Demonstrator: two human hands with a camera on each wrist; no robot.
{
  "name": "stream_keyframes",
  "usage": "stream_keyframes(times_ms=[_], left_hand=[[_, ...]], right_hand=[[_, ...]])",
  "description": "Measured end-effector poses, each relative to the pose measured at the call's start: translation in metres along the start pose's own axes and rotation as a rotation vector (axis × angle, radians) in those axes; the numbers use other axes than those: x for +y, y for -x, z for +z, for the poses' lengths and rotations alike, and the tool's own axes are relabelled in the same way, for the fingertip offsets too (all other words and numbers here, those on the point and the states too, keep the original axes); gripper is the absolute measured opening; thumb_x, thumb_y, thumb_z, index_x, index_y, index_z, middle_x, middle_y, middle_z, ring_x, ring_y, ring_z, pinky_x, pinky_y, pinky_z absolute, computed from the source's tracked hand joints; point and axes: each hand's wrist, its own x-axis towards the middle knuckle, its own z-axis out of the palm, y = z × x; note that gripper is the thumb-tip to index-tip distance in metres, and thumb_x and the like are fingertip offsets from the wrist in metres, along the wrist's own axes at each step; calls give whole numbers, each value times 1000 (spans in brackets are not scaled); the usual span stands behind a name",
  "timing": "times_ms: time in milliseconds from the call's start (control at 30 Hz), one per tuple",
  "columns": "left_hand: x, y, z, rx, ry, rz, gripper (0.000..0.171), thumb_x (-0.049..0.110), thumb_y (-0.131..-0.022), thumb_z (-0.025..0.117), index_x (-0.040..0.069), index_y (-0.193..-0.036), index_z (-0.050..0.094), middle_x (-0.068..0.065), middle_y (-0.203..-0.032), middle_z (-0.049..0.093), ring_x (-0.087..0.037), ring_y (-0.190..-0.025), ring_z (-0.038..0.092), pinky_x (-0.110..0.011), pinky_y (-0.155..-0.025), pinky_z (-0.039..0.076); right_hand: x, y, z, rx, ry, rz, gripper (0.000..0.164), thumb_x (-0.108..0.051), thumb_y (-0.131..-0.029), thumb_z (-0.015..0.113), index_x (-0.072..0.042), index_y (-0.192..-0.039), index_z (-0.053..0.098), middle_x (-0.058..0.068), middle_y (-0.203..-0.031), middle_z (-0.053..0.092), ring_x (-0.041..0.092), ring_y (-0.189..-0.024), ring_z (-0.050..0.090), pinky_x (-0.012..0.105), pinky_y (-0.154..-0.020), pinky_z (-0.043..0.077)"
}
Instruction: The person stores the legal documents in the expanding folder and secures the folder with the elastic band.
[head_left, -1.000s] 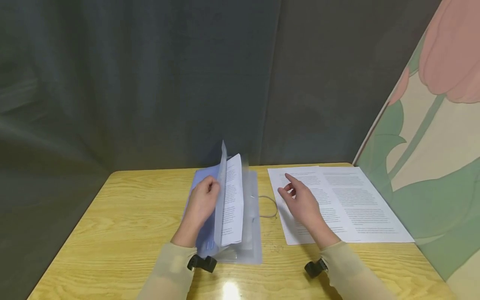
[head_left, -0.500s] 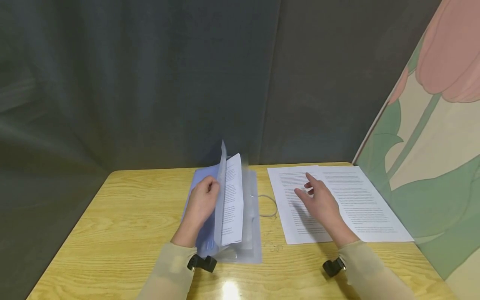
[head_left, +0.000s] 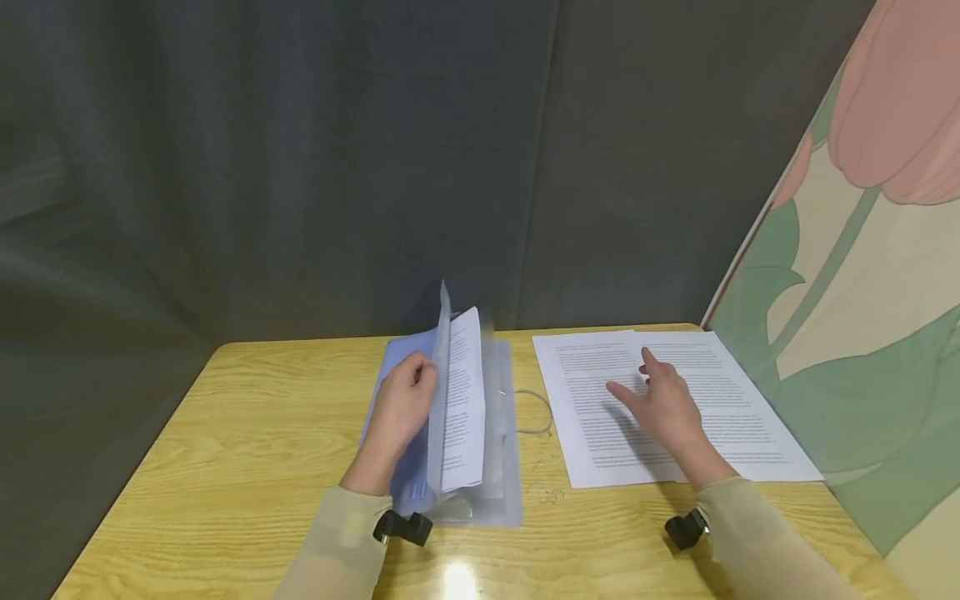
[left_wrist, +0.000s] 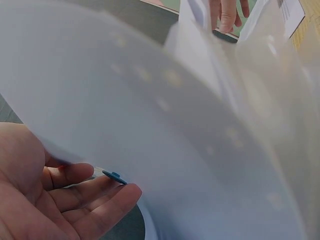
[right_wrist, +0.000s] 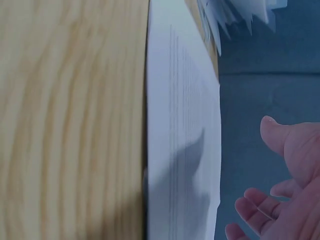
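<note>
My left hand (head_left: 405, 396) grips the raised translucent plastic leaf of a blue document folder (head_left: 415, 467) in the head view. Printed sheets (head_left: 465, 400) stand tilted inside the folder, to the right of that leaf. In the left wrist view, the plastic leaf (left_wrist: 125, 110) fills much of the picture, and a small teal piece (left_wrist: 115, 176) shows by the fingertips. Over two printed pages (head_left: 592, 417) on the right hovers my right hand (head_left: 667, 408), thumb and fingers spread and holding nothing. The right wrist view shows it above the paper (right_wrist: 185, 100), apart from it.
A thin grey cord loop (head_left: 550, 417) sticks out from the folder's right edge toward the pages. Behind the wooden table (head_left: 247, 442) hangs a dark curtain (head_left: 360, 167). A panel with a tulip print (head_left: 862, 333) borders the right side.
My right hand has moved rightward across the printed pages, its fingers still spread. The left hand and the folder stay in place.
</note>
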Motion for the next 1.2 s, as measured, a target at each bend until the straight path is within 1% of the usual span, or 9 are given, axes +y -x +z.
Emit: stream_keyframes(times_ms=[133,300,467,800,967,1200], left_hand=[[0,0,0,1,6,-2,21,15,-107,50,12,-89,61,-1,-74,46,-23,-68,47,-39,-64,39],[-1,0,0,4,-2,4,21,15,-107,50,12,-88,60,-1,-74,45,-23,-68,47,-39,-64,39],[-1,-1,1,10,-11,6,21,15,-106,51,12,-88,61,-1,-74,46,-23,-69,48,-39,-64,40],[-2,1,1,-2,6,-8,22,18,-108,50,13,-87,58,-3,-73,45,-22,-66,46,-38,-62,38],[-3,0,0,-4,11,-7,22,17,-107,50,13,-87,58,-3,-73,45,-22,-65,45,-38,-62,38],[-2,-1,-1,-3,8,1,22,17,-107,50,13,-86,57,-2,-72,45,-22,-65,45,-38,-62,38]], right_hand=[[13,-2,-3,-1,23,9,96,-41,-105,74,12,-167,24,39,-148,49,58,-134,51,70,-107,44],[28,-5,-5,-9,45,37,99,-44,-104,73,14,-167,22,42,-150,46,63,-142,40,75,-112,38],[38,-8,-6,-13,49,68,100,-43,-103,74,14,-167,21,45,-152,40,66,-143,37,76,-114,36],[51,-10,-9,-54,67,112,105,-46,-102,75,15,-166,19,51,-157,27,69,-145,32,78,-115,33],[56,-12,-10,-87,79,137,108,-48,-100,75,16,-166,18,51,-157,26,69,-145,32,77,-116,33],[57,-11,-8,-128,108,146,110,-48,-98,79,17,-165,20,51,-156,29,70,-144,33,78,-115,33]])
